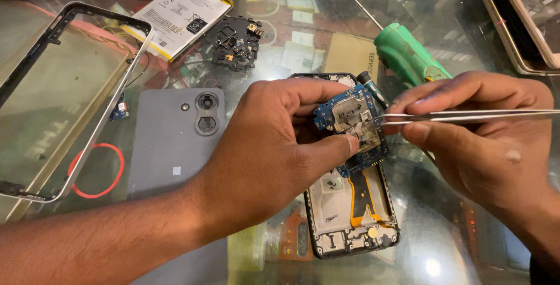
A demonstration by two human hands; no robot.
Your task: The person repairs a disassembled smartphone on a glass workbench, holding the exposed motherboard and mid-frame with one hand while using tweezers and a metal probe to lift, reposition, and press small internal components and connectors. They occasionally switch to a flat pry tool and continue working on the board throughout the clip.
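Note:
My left hand grips a blue phone circuit board with silver shields, thumb pressed on its lower edge. It hovers above an opened phone body lying on the glass table. My right hand pinches metal tweezers, whose tips touch the board's right side. A green-handled screwdriver lies just behind the hands.
A grey phone back cover with camera holes lies left of the hands. Further left lies a phone frame and a red ring. A white battery and black plastic part lie behind. Phones are stacked top right.

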